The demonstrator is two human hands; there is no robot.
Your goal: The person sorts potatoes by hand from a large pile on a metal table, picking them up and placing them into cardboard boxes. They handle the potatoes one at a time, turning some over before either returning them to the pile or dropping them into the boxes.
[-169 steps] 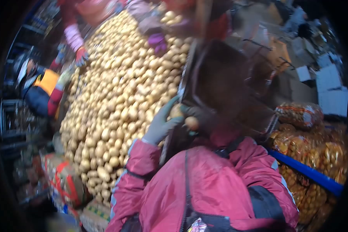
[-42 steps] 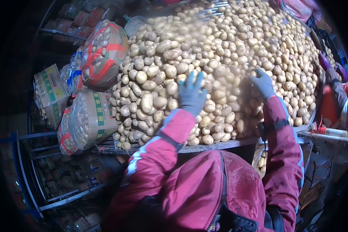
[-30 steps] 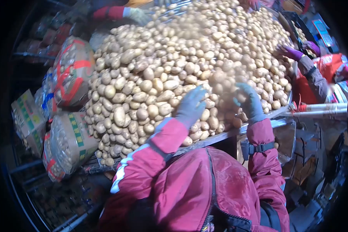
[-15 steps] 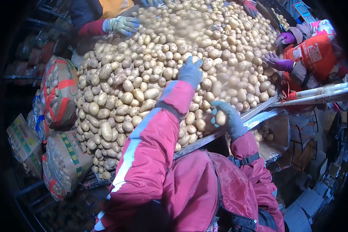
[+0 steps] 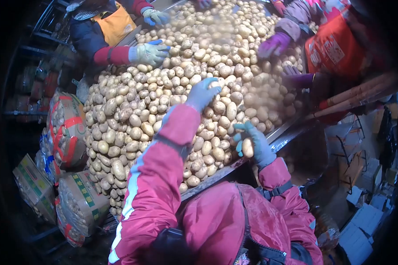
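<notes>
A broad heap of potatoes (image 5: 163, 106) covers the sorting table in front of me. My left hand (image 5: 201, 93), in a blue-grey glove, reaches into the middle of the heap with its fingers curled round a potato (image 5: 213, 84). Close to the near metal edge, my right hand (image 5: 258, 143) wears the same kind of glove. It holds an oval potato (image 5: 248, 148) against the palm, with the fingertips bent and partly apart.
Across the heap, a co-worker's pale glove (image 5: 151, 54) rests on potatoes. Another person's purple glove (image 5: 274, 45) is at the right. Filled potato bags (image 5: 68, 128) stand at the left. The table's metal rim (image 5: 221, 174) runs before me; flattened cartons (image 5: 356, 240) lie lower right.
My left hand has drawn back slightly to the left and its fingers have closed round a potato. My right hand still holds its potato. The co-workers' hands have shifted over the heap.
</notes>
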